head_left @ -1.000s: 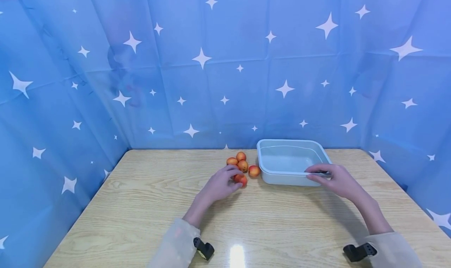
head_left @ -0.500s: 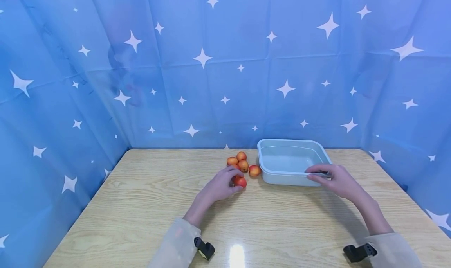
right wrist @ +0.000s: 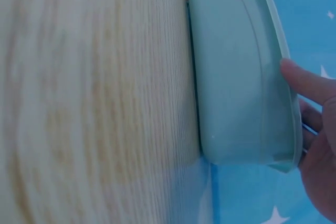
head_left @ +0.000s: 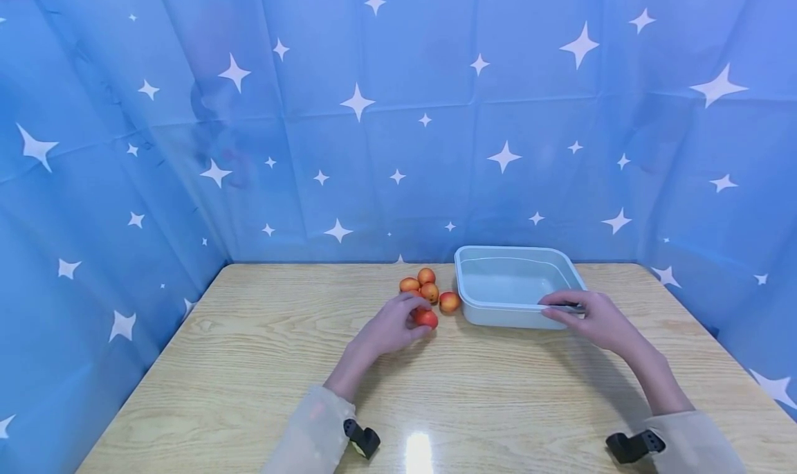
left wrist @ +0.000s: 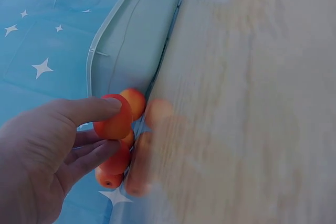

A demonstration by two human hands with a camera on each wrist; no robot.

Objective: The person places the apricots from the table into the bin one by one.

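Observation:
In the head view my left hand [head_left: 391, 327] is at the front of a small group of fruit. Its thumb and fingers pinch a round red-orange fruit [left wrist: 114, 123], seen close up in the left wrist view. Behind it lie several similar orange fruits [head_left: 429, 293], one partly hidden by my fingers. My right hand [head_left: 600, 318] grips a pale blue plastic tub [head_left: 507, 316] at its front right corner. The right wrist view has the thumb on the outer side of the tub's rim [right wrist: 287, 90] and the other fingers behind it.
One orange-red fruit [head_left: 449, 302] lies right beside the tub's left wall. All this sits toward the back of a light wood table [head_left: 280, 370]. A blue curtain with white stars [head_left: 398, 114] hangs behind and at both sides.
The pinched fruit has shifted slightly within my left hand's fingers, toward me and then back. My right hand and the tub have kept still.

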